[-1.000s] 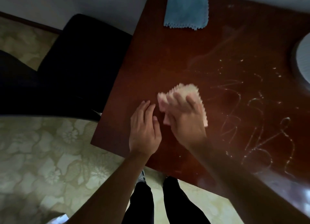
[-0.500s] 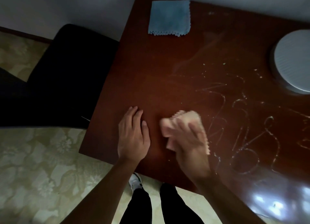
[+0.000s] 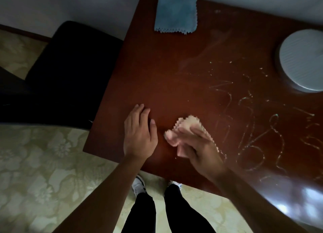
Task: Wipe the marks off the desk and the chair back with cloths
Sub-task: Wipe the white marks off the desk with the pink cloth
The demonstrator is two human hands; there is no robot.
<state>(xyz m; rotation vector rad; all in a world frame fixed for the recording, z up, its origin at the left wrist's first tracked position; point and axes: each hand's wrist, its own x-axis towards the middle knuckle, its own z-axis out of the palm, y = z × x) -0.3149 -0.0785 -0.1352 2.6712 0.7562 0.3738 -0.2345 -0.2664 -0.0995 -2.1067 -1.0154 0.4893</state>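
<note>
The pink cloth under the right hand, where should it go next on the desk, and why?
Probably sweep the pink cloth rightward. The right hand presses it on the desk at the left edge of the pale scribbled marks, which spread right toward the white round object. The wood around the flat left hand looks clean.

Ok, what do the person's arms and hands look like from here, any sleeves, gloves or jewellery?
Both forearms are bare, with no sleeves in view. The left hand and right hand wear no gloves, and no rings, watch or bracelet show. The right hand is somewhat blurred, so small details there cannot be told.
</note>
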